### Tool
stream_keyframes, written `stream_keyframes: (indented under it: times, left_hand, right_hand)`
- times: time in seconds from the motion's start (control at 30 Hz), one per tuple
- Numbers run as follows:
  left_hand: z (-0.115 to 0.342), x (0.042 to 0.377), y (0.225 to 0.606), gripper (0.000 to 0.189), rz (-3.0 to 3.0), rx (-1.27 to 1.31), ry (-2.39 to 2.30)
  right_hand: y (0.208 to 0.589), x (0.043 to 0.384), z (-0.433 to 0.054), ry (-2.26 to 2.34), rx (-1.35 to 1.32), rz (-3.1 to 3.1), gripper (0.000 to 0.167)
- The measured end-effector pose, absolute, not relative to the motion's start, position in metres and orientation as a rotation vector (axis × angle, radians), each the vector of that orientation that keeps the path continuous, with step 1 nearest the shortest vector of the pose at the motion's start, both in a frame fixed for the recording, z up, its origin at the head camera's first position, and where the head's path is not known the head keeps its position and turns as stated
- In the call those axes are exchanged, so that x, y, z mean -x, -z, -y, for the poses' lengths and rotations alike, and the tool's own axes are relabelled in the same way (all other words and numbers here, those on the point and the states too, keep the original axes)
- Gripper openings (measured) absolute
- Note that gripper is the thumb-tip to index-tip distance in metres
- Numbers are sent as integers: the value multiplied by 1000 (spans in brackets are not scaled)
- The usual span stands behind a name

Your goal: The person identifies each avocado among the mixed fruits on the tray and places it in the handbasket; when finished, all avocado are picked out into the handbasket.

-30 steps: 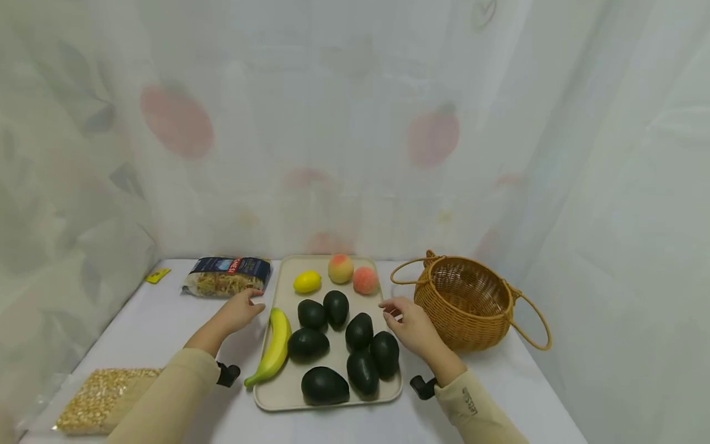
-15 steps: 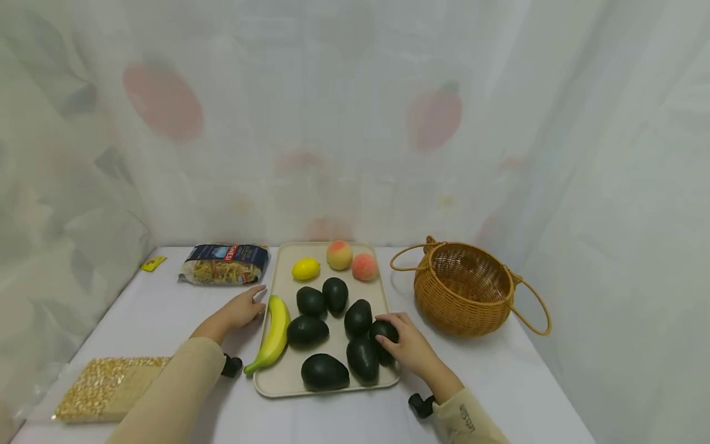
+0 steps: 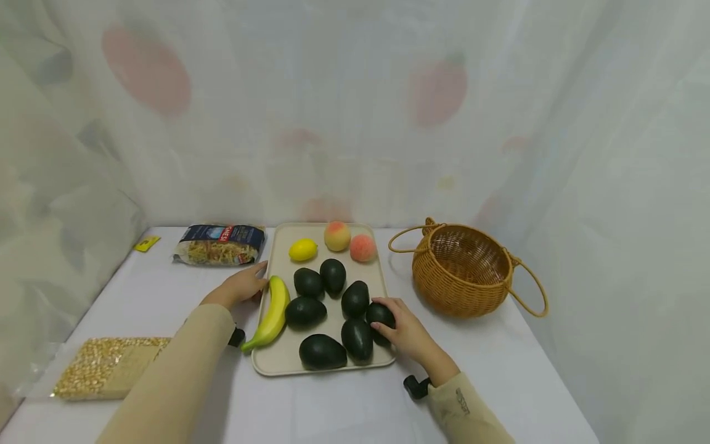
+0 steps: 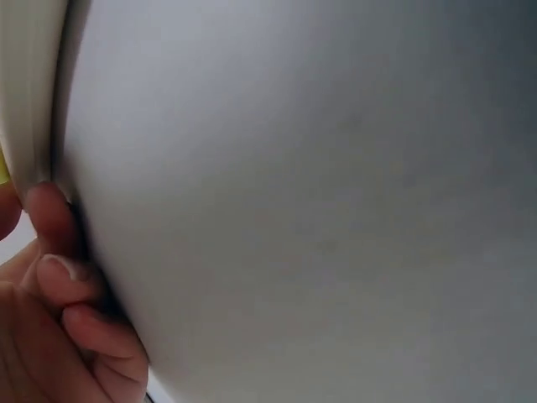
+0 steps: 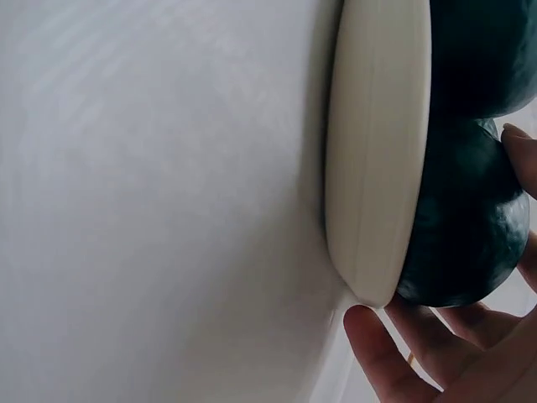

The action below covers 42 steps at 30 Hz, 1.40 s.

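A beige tray holds several dark green avocados, a banana, a lemon and two peaches. My left hand is at the tray's left edge beside the banana. In the left wrist view, its curled fingers pinch the tray rim. At the right edge my right hand grips the rightmost avocado, thumb on the near side and fingers round the far side. The right wrist view shows that avocado resting in the tray, with a fingertip close to the tray wall.
A wicker basket with two handles stands right of the tray. Back left lies a pasta bag, with a small yellow packet beyond it. A bag of corn kernels lies front left, partly behind the left sleeve.
My right hand has come down from beside the tray onto the rightmost avocado and grips it. My left hand has moved in to the tray's left rim. The head view has tilted downward.
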<state>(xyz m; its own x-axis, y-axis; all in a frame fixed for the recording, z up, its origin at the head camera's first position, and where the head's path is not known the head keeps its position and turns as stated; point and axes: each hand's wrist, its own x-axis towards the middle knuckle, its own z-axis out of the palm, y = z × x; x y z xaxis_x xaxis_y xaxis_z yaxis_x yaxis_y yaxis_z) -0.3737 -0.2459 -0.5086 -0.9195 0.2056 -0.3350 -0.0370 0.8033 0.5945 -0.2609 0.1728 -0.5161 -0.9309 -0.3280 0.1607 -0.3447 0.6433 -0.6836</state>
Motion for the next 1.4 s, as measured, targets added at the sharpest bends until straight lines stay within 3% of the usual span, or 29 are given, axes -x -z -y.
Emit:
stream_keyframes:
  times: [0.57, 0.93, 1.17, 1.4]
  left_hand:
    - [237, 377, 497, 67, -2638, -249, -680]
    - [237, 372, 493, 65, -2676, -288, -599]
    - [237, 375, 491, 65, -2665, -277, -620]
    - [240, 373, 495, 66, -2654, -294, -596]
  right_hand:
    - [506, 261, -173, -1082, -571, 2735, 56]
    - [428, 271, -196, -1110, -523, 2401, 59]
    - [390, 290, -239, -1022, -293, 2423, 54]
    - [390, 305, -272, -956, -22, 2599, 51]
